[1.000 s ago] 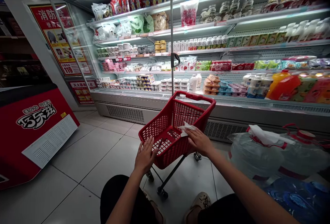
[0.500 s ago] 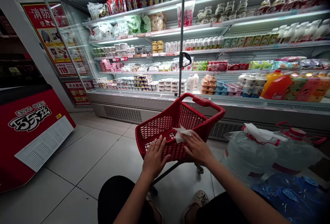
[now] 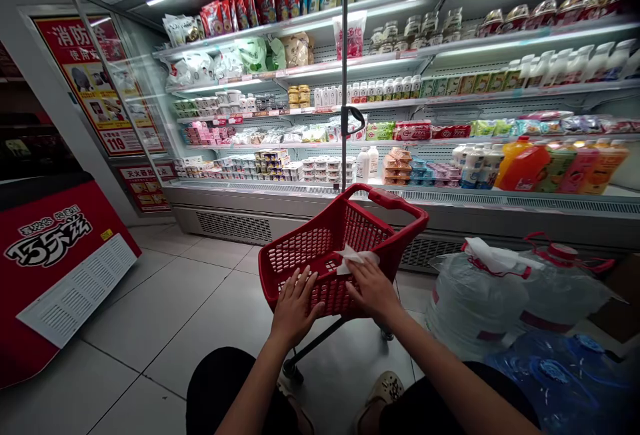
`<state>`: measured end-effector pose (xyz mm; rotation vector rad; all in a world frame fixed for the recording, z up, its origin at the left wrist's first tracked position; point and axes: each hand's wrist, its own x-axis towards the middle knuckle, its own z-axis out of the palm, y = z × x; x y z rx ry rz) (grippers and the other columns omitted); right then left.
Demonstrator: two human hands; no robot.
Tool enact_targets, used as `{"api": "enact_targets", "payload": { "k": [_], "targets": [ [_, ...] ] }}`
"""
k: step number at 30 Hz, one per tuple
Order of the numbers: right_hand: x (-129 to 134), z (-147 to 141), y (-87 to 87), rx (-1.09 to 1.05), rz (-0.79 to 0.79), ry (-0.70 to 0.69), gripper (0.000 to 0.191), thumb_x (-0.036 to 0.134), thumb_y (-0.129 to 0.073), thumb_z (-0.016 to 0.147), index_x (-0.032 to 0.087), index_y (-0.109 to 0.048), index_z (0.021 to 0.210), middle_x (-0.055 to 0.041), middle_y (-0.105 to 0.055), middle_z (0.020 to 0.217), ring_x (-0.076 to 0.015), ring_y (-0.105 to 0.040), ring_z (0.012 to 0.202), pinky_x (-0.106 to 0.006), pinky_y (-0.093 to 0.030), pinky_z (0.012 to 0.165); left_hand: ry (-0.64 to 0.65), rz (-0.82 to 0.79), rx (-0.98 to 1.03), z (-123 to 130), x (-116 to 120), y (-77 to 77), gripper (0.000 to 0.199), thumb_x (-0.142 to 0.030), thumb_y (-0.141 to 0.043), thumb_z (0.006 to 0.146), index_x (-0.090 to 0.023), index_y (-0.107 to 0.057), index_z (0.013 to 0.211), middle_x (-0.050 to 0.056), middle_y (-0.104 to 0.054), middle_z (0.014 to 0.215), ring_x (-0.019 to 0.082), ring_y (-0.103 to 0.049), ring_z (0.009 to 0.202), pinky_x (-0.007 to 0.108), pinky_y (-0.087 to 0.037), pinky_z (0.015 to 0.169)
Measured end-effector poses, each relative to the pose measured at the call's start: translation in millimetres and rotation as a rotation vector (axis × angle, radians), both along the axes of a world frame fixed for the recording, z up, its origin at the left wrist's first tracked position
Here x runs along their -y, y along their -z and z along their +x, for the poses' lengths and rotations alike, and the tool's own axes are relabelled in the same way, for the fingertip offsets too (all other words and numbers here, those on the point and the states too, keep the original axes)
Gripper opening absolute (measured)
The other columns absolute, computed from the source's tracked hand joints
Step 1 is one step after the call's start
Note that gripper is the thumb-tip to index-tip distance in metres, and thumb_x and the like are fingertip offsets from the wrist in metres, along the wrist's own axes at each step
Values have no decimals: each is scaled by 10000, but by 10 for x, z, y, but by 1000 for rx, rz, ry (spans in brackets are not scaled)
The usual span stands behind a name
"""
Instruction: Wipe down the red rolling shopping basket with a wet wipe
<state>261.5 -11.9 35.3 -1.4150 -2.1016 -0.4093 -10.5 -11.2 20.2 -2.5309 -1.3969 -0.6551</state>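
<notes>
A small red plastic shopping cart (image 3: 300,243) stands before me, its near top rim facing my knees. Over that rim lies my left hand (image 3: 294,305), fingers stretched and slightly spread, with nothing in it. To its right, my right hand (image 3: 373,288) presses a crumpled white tissue (image 3: 350,258) against the same rim. Part of the tissue is hidden beneath the fingers. The cart's looped handle (image 3: 393,200) rises at the far right.
Behind the cart runs an open dairy cooler (image 3: 300,205) with stocked shelves. Large water jugs (image 3: 475,301) and blue-tinted bottles (image 3: 550,371) crowd my right. A red freezer (image 3: 65,275) stands at left on the tiled floor (image 3: 165,308). A thin pole (image 3: 345,81) rises behind the cart.
My view has turned slightly, so the cooler and cart sit a little further left. The tissue under my right hand has slid slightly right along the rim. My left hand stays on the rim.
</notes>
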Motion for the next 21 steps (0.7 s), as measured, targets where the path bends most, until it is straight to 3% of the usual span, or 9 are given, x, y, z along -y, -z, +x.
{"api": "enact_targets", "payload": {
  "k": [2,4,7,10,13,15,21],
  "targets": [
    [20,-128,20,2,-11,-61,575,394,-462,1035,153,-492,1556,-92,-547,1563,-280,-438,1490,-492,-319,1261,-8,13,1,-29,-5,4,697,-560,-421,1067,-371,-151,1681,-12,-264,1732,289,-214,1604,530,-296,1266],
    [15,-52,-18,18,-23,-91,552,381,-452,1042,195,-491,1560,-68,-558,1555,-260,-462,1472,-493,-283,1278,-7,17,0,-70,-8,6,706,-564,-428,1063,-374,-144,1681,-11,-281,1727,291,-223,1601,532,-308,1260],
    [-49,407,-155,36,-10,-12,534,413,-414,1058,236,-508,1553,-52,-590,1526,-259,-477,1461,-518,-219,1298,-5,-1,-4,-135,-11,6,703,-577,-423,1061,-391,-141,1678,-21,-298,1720,287,-245,1594,537,-322,1253],
    [-145,994,-305,22,36,190,583,459,-348,1068,203,-479,1575,-81,-578,1535,-283,-465,1472,-532,-198,1297,-2,-7,3,-169,-17,7,690,-571,-422,1063,-399,-153,1675,-25,-300,1719,288,-251,1593,545,-313,1257],
    [-201,1269,-367,-3,51,283,614,475,-308,1068,218,-415,1615,-74,-559,1552,-295,-476,1461,-541,-212,1289,8,7,20,-154,-22,12,697,-563,-433,1060,-402,-149,1675,-23,-292,1722,292,-249,1593,544,-301,1263],
    [-188,1146,-330,-17,45,259,615,485,-319,1066,212,-434,1606,-86,-583,1529,-303,-496,1442,-544,-235,1282,10,11,28,-125,-20,12,703,-564,-438,1058,-404,-145,1676,-22,-283,1726,294,-241,1595,543,-293,1267],
    [-25,220,-88,27,-35,-17,560,463,-417,1056,172,-556,1513,-88,-590,1522,-291,-474,1462,-500,-328,1252,1,2,14,-72,11,-14,719,-574,-435,1056,-391,-131,1680,-20,-286,1725,290,-250,1593,529,-302,1264]
  ]
}}
